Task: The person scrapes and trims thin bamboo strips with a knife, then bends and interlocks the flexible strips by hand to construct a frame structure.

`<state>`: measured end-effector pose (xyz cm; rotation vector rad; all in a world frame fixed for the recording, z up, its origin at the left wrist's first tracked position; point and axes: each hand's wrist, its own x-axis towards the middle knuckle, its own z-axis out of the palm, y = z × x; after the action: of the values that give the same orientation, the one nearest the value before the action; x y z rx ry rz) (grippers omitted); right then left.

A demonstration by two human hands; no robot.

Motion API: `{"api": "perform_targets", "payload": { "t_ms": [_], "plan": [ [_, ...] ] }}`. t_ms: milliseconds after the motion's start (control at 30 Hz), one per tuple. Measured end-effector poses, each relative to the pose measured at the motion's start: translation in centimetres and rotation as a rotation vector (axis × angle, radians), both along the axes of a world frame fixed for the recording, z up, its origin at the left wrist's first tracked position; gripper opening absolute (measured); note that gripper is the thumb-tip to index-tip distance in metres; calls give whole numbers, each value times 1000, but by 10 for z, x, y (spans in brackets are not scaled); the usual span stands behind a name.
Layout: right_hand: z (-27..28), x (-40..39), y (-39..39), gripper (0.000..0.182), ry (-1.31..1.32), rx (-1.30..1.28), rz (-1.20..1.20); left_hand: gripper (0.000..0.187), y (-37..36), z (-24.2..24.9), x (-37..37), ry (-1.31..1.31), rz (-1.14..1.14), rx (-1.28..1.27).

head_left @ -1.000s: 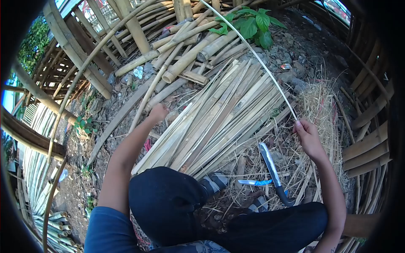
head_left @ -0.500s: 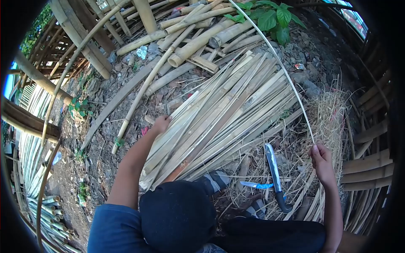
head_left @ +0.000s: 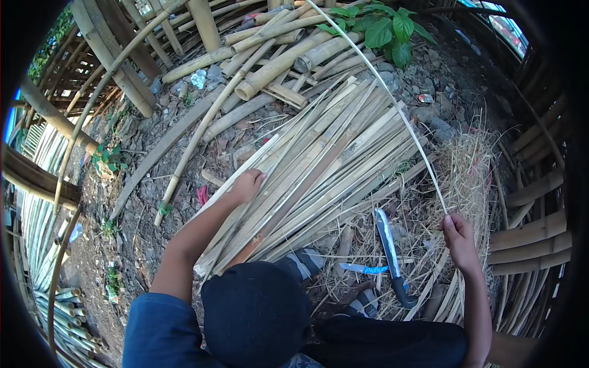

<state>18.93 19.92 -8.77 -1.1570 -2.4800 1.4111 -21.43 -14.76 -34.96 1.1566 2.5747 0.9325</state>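
My right hand pinches the lower end of a long thin pale strip, which arcs up past the top edge. My left hand is closed over the left side of a pile of flat split bamboo strips; what its fingers hold, if anything, is too small to tell. Between my right hand and the pile lies a long blade with a dark handle. A smaller knife with a blue handle lies across it.
Cut bamboo poles lie beyond the pile, near a leafy green plant. Shavings are heaped at the right, beside bamboo slats. A bundle of long strips is at the far left.
My left hand has moved slightly right, further over the pile. My right hand still grips the strip's end, and the whole view has shifted slightly.
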Motion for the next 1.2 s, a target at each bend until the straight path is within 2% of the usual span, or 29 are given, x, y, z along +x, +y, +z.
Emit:
{"api": "perform_targets", "payload": {
  "t_ms": [33, 67, 167, 267, 467, 533, 567, 667, 700, 767, 833, 900, 967, 1133, 1200],
  "plan": [
    [-1, 2, 1, 33, -9, -2, -2, 23, 4, -5, 1, 47, -4, 38],
    [-2, 3, 2, 33, -17, -5, -5, 19, 4, -8, -1, -66, 34, 35],
    [-2, 7, 2, 34, -4, 31, 11, 18, 5, -15, -7, -70, 131, 70],
    [-2, 10, 3, 34, 14, 60, 28, 20, 8, 10, -5, -37, 135, 88],
    [-8, 16, 8, 34, 123, 124, 49, 18, 20, 113, 20, 21, 66, 79],
    [-3, 19, 9, 34, 176, 132, 40, 17, 25, 150, 23, 219, 24, 111],
    [2, 19, 8, 33, 193, 111, 19, 17, 28, 170, 26, 231, 19, 116],
    [12, 21, 6, 33, 239, 62, -37, 18, 41, 228, 30, 51, -10, 207],
    [16, 22, 6, 33, 251, 30, -69, 18, 47, 241, 26, 68, -15, 216],
    [16, 22, 9, 33, 299, 25, -64, 18, 61, 270, 22, -184, -137, 276],
    [20, 23, 10, 33, 345, 23, -66, 18, 78, 319, 36, -201, -190, 278],
    [28, 20, 7, 37, 405, 58, -81, 19, 100, 352, 34, -442, -217, 237],
    [37, 21, 3, 35, 441, 75, -80, 19, 123, 380, 38, -516, -293, 250],
    [52, 23, -4, 28, 611, 189, -95, 19, 181, 423, 66, -762, -478, 234],
    [57, 23, -8, 26, 679, 311, -95, 18, 204, 429, 83, -716, -509, 233]
  ]
}}
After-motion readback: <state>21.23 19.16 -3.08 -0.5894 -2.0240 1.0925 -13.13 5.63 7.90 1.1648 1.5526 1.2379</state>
